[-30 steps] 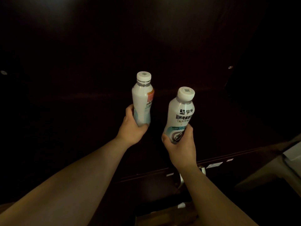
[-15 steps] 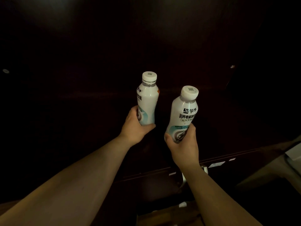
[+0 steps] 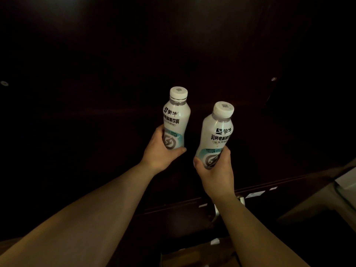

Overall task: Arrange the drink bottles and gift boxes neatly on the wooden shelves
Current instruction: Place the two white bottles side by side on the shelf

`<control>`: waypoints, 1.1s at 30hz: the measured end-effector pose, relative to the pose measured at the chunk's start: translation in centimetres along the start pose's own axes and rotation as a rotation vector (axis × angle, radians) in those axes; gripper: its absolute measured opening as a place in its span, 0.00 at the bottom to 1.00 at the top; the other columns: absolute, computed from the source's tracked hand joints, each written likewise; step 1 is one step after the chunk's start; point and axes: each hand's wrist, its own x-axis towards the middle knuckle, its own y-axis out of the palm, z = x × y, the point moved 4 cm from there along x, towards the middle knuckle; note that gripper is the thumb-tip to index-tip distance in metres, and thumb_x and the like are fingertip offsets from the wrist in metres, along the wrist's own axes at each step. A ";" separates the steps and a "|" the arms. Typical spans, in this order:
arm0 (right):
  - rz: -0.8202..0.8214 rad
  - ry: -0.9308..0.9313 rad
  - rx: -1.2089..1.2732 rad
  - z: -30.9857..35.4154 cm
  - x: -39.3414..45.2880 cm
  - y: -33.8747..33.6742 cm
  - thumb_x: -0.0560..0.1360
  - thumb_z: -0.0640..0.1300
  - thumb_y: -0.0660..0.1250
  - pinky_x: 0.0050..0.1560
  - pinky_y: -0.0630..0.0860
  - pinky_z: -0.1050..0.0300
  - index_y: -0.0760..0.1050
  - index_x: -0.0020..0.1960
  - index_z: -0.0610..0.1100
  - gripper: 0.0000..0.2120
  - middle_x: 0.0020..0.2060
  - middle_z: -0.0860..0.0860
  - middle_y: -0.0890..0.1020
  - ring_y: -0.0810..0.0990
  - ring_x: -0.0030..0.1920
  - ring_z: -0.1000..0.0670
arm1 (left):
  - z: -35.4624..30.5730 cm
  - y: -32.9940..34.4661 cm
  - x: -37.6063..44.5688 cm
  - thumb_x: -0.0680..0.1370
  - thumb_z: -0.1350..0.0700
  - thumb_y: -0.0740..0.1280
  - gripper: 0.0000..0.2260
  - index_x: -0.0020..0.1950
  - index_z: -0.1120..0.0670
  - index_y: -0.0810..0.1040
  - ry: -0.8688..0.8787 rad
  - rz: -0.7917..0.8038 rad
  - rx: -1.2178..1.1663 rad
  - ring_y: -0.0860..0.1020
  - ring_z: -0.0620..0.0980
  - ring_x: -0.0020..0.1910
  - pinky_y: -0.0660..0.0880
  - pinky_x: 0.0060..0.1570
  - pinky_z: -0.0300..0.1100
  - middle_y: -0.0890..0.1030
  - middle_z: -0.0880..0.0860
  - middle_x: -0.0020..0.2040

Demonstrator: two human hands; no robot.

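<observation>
The left hand has its fingers wrapped round the base of one white bottle; the right hand grips a second bottle likewise. Both labels read 蒙牛; the smaller print is unclear.

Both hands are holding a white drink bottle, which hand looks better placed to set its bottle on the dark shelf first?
Probably the left hand. Its bottle is held higher, farther into the dark shelf, and nearly upright. The right hand holds its bottle lower, nearer and tilted.

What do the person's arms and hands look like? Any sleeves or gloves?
Both arms are bare all the way along what shows: no sleeves. The left hand and right hand wear no gloves, and no rings or watch show. The light is dim.
</observation>
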 end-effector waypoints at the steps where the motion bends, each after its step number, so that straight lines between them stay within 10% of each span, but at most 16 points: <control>1: 0.001 -0.001 -0.002 0.0 0.0 0.0 0.71 0.49 0.78 0.46 0.75 0.67 0.64 0.69 0.53 0.33 0.59 0.55 0.78 0.81 0.56 0.58 | -0.1 0.0 0.0 0.64 0.50 0.83 0.41 0.72 0.49 0.66 0.013 -0.013 0.036 0.77 0.45 0.59 0.76 0.56 0.43 0.75 0.48 0.63; 33: 0.175 0.045 0.113 -0.2 0.3 -1.4 0.68 0.46 0.81 0.48 0.79 0.63 0.66 0.70 0.49 0.36 0.58 0.55 0.80 0.81 0.54 0.60 | -1.0 -1.0 -7.5 0.62 0.50 0.84 0.36 0.62 0.37 0.67 0.000 0.106 0.133 0.81 0.38 0.52 0.79 0.53 0.40 0.81 0.42 0.55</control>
